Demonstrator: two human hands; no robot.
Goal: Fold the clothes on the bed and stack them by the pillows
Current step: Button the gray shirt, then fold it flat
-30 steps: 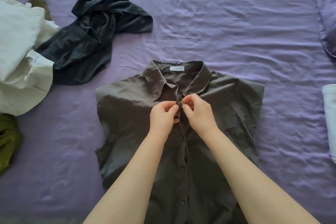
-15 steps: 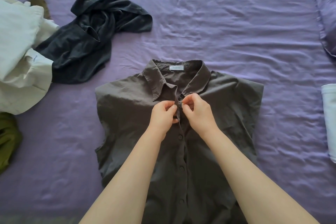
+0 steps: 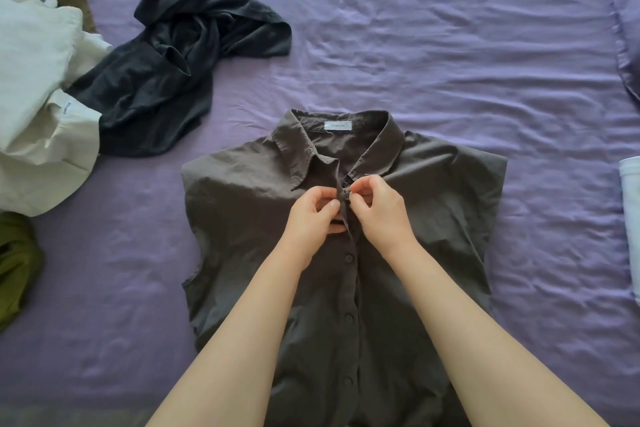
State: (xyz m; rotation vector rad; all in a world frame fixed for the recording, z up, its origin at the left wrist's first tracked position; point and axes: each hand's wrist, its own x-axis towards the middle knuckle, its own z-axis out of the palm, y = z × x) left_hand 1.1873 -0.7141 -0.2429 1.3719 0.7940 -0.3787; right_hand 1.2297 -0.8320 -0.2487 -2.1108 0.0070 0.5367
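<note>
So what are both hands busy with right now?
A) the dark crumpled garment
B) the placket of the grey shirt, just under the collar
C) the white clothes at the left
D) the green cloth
B: the left hand and right hand both pinch the button placket of the grey shirt just below its collar, while the other clothes lie untouched at the left.

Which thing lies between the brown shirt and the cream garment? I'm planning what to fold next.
In the head view, only bare purple sheet separates the brown shirt from the cream garment.
</note>
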